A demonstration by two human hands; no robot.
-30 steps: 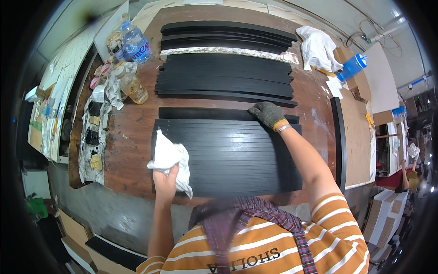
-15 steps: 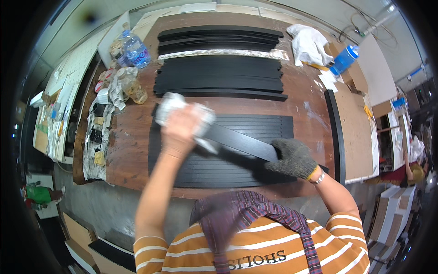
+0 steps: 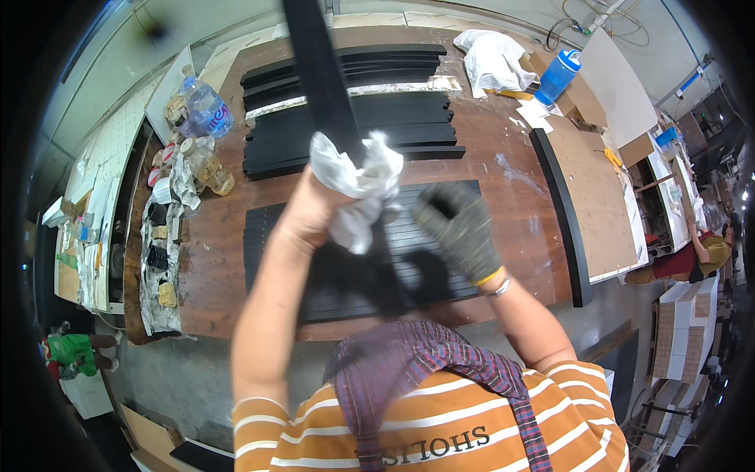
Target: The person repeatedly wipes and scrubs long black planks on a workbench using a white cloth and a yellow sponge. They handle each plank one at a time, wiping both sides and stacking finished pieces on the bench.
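My bare left hand [image 3: 308, 206] is closed on a crumpled white cloth [image 3: 358, 175], which wraps a long black slat [image 3: 321, 75]. The slat stands tilted above the table, its far end running past the top of the view and blurred. To the right of it, my right hand [image 3: 462, 232], in a dark grey knit glove, is apart from the slat with thumb and fingers curved and spaced, holding nothing. Beneath both hands lies a row of black slats [image 3: 263, 236] side by side, partly shadowed. More black slats [image 3: 275, 141] lie stacked beyond it.
The brown table [image 3: 211, 263] has jars [image 3: 211, 169], a water bottle [image 3: 208, 110] and a stained tray [image 3: 161, 271] at left. A blue bottle [image 3: 558, 77] and white cloth heap [image 3: 491, 63] stand back right. A black bar [image 3: 562, 216] lies along the right edge.
The slat has swung from slanting across the row to pointing away from me, raised. My right hand has let go of its near end and moved left. My left hand keeps the cloth on it.
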